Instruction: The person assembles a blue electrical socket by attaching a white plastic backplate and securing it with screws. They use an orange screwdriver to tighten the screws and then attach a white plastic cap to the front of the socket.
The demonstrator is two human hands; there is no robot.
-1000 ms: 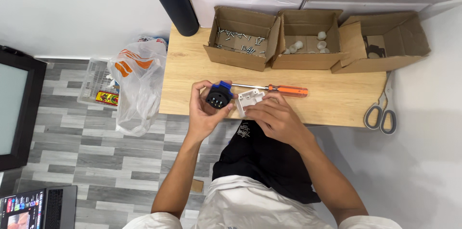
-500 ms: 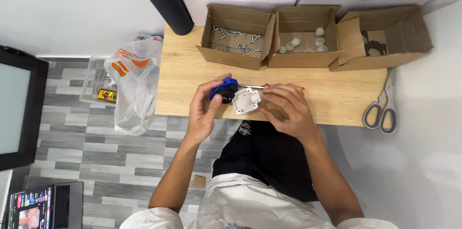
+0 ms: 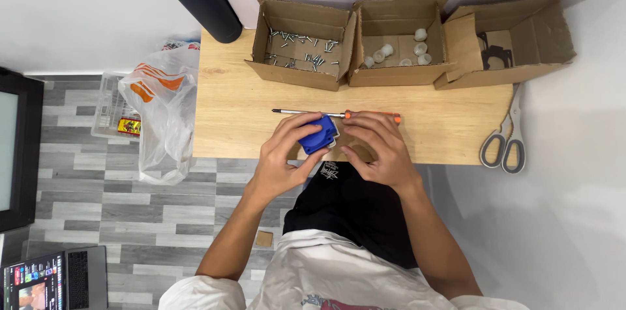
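Near desk's front edge (image 3: 235, 150), L hand (image 3: 279, 160) & R hand (image 3: 378, 150) both grip blue socket (image 3: 318, 135), screwdriver (image 3: 336, 114) just behind.

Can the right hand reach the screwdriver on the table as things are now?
Probably yes. The right hand lies just in front of the screwdriver, with nothing between them, but both hands hold the blue part, so it must let go first.

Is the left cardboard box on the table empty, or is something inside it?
Not empty. The left cardboard box is open at the top, and many small metal screws lie scattered on its bottom.
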